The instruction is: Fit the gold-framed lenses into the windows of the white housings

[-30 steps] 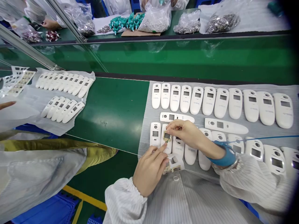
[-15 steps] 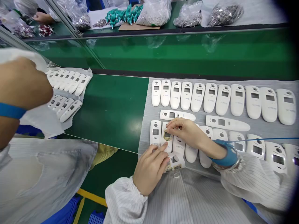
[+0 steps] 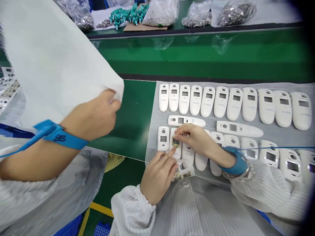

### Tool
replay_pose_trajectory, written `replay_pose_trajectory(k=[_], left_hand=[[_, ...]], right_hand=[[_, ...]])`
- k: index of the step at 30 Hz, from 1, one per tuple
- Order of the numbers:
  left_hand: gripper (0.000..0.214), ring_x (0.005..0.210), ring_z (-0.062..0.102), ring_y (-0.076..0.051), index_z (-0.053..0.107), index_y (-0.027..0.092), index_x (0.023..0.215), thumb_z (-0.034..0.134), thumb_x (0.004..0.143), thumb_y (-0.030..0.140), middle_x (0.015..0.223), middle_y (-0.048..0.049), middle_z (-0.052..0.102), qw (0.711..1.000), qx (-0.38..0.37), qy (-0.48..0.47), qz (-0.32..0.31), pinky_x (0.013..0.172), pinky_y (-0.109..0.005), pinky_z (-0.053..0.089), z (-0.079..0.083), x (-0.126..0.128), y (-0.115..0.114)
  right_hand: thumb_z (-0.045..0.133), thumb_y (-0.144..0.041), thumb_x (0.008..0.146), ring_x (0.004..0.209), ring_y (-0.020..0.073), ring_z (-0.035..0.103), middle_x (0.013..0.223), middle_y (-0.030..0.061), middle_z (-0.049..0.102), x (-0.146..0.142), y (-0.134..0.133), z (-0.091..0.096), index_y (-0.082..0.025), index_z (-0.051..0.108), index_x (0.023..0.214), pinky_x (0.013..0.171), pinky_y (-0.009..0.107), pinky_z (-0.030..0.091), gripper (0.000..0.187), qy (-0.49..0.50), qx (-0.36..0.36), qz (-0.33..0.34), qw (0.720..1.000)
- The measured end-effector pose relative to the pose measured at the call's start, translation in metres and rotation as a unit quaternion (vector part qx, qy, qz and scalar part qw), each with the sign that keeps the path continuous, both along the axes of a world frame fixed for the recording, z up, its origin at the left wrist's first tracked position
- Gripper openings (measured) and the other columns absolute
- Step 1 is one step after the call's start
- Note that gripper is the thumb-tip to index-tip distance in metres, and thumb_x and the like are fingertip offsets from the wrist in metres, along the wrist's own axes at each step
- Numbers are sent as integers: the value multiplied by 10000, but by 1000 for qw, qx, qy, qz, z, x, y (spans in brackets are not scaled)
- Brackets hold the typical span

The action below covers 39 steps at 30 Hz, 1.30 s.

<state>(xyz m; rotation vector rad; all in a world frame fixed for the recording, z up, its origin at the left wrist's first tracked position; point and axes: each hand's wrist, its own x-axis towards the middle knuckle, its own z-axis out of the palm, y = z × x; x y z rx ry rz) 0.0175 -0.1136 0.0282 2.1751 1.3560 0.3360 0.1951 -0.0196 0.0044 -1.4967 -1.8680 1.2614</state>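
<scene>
Thumb and fingers of my right hand [image 3: 197, 141] are closed in a pinch on the edge of a small yellowish-rimmed sticker [image 3: 175, 143]. It lies over the screen of a white handheld device [image 3: 173, 132], second from the left in the near row, which looks like a thermometer. My left hand [image 3: 158, 177] has its fingers stretched out, the index tip touching the sticker's lower edge. Partly under the left fingers is a white sticker sheet [image 3: 188, 172] with cut-out windows. A neighbouring white device [image 3: 163, 139] stands just left of the pinch.
A far row of similar devices [image 3: 196, 101] lies on the grey mat [image 3: 152, 137], with two devices sideways between rows. At left, a co-worker's hand [image 3: 98, 114] holds a large white sheet [image 3: 56, 62]. Bags of metal parts [image 3: 237, 14] sit on the shelf behind.
The co-worker's arm has swung right with the white sheet, which now hides the devices at left. My own hands stay nearly in place at the sticker.
</scene>
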Motion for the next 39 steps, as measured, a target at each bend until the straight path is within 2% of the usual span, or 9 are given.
replay_pose_trajectory(k=[8,15,21,25,31,35,39], left_hand=[[192,961,553,-193,566,180,877,392,953,208,1335,-38,544,1000,3,-14,1,790,-363,550,1,1,3],[197,959,577,-198,565,214,884,383,957,233,1349,20,528,1000,-1,3,-4,805,-354,555,2,0,4],[182,966,541,-217,562,187,884,396,952,219,1333,-15,546,1000,5,-11,1,780,-389,547,0,1,4],[191,990,519,-214,572,177,900,393,953,217,1351,-23,528,1000,14,-2,-4,805,-384,542,-2,1,6],[188,972,501,-195,563,174,882,390,950,200,1377,-11,505,1000,21,15,-9,809,-362,547,-1,2,10],[192,936,491,-190,563,176,877,388,952,205,1379,6,503,999,18,31,-11,796,-361,548,0,1,10],[216,918,490,-196,570,167,861,379,954,207,1368,1,516,998,33,58,-18,773,-358,552,0,2,9]], right_hand=[[638,-222,791,833,192,562,865,1,654,0,0,-4,-214,665,681,725,347,433,114,-24,30,0,999],[650,-212,813,846,192,548,876,6,632,-2,-1,0,-210,658,673,727,352,447,140,-57,59,8,997],[656,-178,812,888,196,543,890,2,627,-3,-3,1,-203,638,656,734,346,449,159,-89,70,9,994],[649,-166,819,859,185,538,886,6,623,-5,-7,0,-192,640,664,720,333,454,158,-107,113,12,988],[566,-150,871,837,184,518,908,40,611,-7,-16,4,-156,650,749,679,329,465,148,-157,224,39,961],[490,-151,907,840,202,493,934,76,607,-7,-23,9,-144,649,763,672,338,454,215,-200,310,79,926],[483,-142,909,858,231,476,971,90,612,-5,-30,13,-120,670,901,693,373,411,189,-258,345,118,895]])
